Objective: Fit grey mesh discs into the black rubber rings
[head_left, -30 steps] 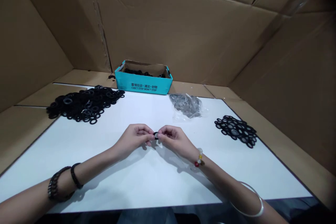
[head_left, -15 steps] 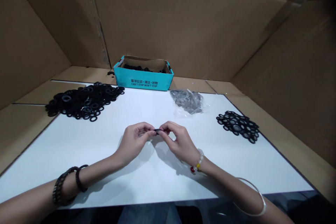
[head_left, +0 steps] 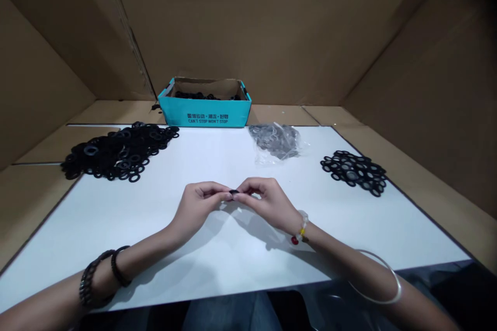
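Between my two hands, above the middle of the white tabletop (head_left: 155,238), is a small black ring (head_left: 233,192). My left hand (head_left: 200,209) pinches its left side with thumb and forefinger. On the other side my right hand (head_left: 267,204) grips it the same way, and the fingertips nearly meet. Most of the ring is hidden by the fingers. A heap of loose black rings (head_left: 116,152) lies to the left. Over on the right is a smaller, flatter cluster of black rings (head_left: 353,171), several with grey centres.
A turquoise cardboard box (head_left: 207,113) with black rings inside stands at the back. Right of it lies a clear plastic bag (head_left: 275,140) of grey pieces. Cardboard walls (head_left: 248,26) enclose the table at the back and on both sides.
Both hands stay together on the black ring, with the fingers pressed slightly flatter around it. The camera view has tilted a little, shifting the box and heaps in the picture.
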Tool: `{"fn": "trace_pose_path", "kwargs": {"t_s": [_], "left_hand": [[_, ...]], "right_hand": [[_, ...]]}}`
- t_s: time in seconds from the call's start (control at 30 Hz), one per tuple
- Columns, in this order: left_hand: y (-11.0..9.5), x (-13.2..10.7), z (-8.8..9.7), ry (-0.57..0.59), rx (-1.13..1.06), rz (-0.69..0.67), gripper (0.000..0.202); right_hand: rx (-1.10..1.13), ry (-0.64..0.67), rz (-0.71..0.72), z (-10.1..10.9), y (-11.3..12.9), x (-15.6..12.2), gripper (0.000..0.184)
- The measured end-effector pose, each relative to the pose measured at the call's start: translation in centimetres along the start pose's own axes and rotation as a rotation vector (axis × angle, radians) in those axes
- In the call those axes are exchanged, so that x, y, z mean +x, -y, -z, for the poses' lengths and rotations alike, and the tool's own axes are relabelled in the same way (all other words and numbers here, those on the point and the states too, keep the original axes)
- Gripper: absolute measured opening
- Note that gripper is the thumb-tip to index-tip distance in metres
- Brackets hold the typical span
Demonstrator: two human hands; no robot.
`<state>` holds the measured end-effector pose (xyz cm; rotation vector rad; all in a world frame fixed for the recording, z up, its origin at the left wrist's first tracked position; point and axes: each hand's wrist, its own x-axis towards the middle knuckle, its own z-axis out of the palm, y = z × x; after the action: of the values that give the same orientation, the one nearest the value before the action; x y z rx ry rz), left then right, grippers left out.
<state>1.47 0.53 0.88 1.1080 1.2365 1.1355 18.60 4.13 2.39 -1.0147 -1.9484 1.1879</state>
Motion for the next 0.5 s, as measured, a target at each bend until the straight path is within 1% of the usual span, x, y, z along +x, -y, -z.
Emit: {"fn": "trace_pose_path", "kwargs": {"t_s": [0.1, 0.17, 0.23, 0.37, 0.43, 0.5], "left_hand": [[-0.17, 0.04, -0.24, 0.042, -0.065, 0.041, 0.014], [-0.36, -0.11, -0.45, 0.047, -0.048, 0.026, 0.016], [-0.53, -0.35, -0.64, 0.049, 0.018, -0.025, 0.015], [-0.70, -0.76, -0.85, 0.072, 0.250, -0.204, 0.010], [-0.74, -0.82, -0.88, 0.087, 0.359, -0.263, 0.009], [-0.81, -0.79, -0.88, 0.098, 0.436, -0.280, 0.009]], "right_hand": [[0.186, -0.009, -0.137, 0.02, -0.21, 0.04, 0.017], [0.229, -0.017, -0.154, -0.04, -0.26, 0.03, 0.020], [0.211, -0.007, -0.113, -0.10, -0.19, -0.05, 0.022], [0.107, 0.038, 0.060, -0.35, 0.23, -0.29, 0.021], [0.066, 0.016, 0.126, -0.61, 0.35, -0.42, 0.022], [0.027, -0.038, 0.172, -0.95, 0.28, -0.56, 0.022]]}}
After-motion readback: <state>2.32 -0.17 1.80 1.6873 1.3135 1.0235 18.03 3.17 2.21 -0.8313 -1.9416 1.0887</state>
